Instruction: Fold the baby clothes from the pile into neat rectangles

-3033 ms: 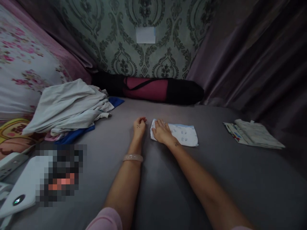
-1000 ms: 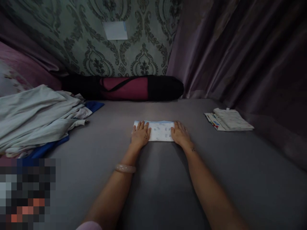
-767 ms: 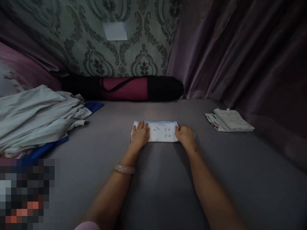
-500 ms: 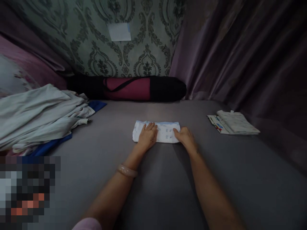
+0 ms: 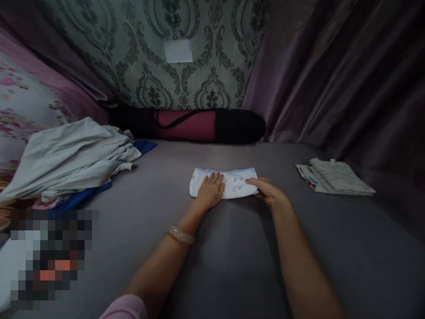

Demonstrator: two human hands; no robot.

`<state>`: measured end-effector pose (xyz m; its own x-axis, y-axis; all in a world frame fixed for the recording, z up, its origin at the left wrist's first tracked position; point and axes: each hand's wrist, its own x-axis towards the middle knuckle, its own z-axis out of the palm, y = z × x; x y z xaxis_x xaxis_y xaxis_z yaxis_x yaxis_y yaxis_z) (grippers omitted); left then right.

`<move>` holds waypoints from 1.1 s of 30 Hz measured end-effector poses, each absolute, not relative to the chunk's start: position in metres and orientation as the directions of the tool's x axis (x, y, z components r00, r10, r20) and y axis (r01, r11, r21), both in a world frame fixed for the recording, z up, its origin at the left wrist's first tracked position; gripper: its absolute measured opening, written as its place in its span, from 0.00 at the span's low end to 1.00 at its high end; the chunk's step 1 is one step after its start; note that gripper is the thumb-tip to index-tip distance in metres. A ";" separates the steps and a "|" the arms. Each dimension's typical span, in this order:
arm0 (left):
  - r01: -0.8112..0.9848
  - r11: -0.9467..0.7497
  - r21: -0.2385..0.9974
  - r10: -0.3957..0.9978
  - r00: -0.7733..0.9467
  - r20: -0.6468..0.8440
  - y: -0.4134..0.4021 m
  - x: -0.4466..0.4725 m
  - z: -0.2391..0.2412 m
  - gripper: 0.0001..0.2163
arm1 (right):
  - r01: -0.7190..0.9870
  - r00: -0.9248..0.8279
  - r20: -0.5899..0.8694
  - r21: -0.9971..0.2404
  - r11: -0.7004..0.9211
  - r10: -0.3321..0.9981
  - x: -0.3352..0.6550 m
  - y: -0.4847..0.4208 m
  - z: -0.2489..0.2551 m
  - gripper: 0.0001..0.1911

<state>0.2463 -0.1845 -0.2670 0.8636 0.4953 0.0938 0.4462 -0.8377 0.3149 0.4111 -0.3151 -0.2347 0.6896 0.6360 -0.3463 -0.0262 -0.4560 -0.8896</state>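
A white folded cloth garment (image 5: 237,186) with small bluish prints and a pale blue upper edge lies on the grey bed sheet (image 5: 212,266). My left hand (image 5: 210,190) rests flat on its left half, fingers stretched out, with a pale bangle (image 5: 181,235) on that wrist. At the right end, my right hand (image 5: 267,190) pinches the garment, thumb on top and fingers beneath. That end looks slightly raised from the sheet. The exact kind of garment cannot be made out.
On the left lies a heap of pale clothes (image 5: 76,155) with a blue piece (image 5: 146,146) under it. A folded stack of clothes (image 5: 341,177) sits at the right. Along the patterned wall lies a long black and red bag (image 5: 186,126). A curtain (image 5: 315,79) hangs on the right.
My right hand has slid its fingers under the garment's right end and lifted it slightly. My left hand stays flat on the cloth. The whole view has shifted a little.
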 end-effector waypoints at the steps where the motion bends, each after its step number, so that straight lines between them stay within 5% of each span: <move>1: 0.442 -0.837 0.322 0.491 0.866 0.090 -0.185 0.246 -0.266 0.23 | -0.088 0.676 -0.378 -0.894 -0.440 0.633 0.412 -0.316 -0.232 0.08; 22: 0.309 -0.895 0.320 0.335 0.942 0.029 -0.205 0.247 -0.257 0.28 | -0.070 0.550 -0.324 -0.936 -0.344 0.770 0.352 -0.292 -0.189 0.01; 25: 0.270 -0.885 0.379 0.315 0.947 0.059 -0.197 0.245 -0.260 0.30 | -0.101 0.540 -0.345 -0.932 -0.347 0.768 0.342 -0.284 -0.194 0.02; 29: 0.137 -0.844 0.519 0.258 0.952 0.168 -0.173 0.243 -0.261 0.20 | -0.115 0.567 -0.335 -0.937 -0.330 0.752 0.339 -0.281 -0.197 0.03; 33: 0.199 -0.667 0.719 0.471 0.859 0.200 -0.141 0.233 -0.251 0.13 | -0.049 0.591 -0.311 -0.935 -0.351 0.745 0.331 -0.273 -0.201 0.04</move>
<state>0.2333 -0.1407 -0.2506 0.8593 0.4710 0.1995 0.1985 -0.6666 0.7185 0.3306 -0.2729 -0.2007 0.5907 0.7447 -0.3105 -0.0493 -0.3508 -0.9352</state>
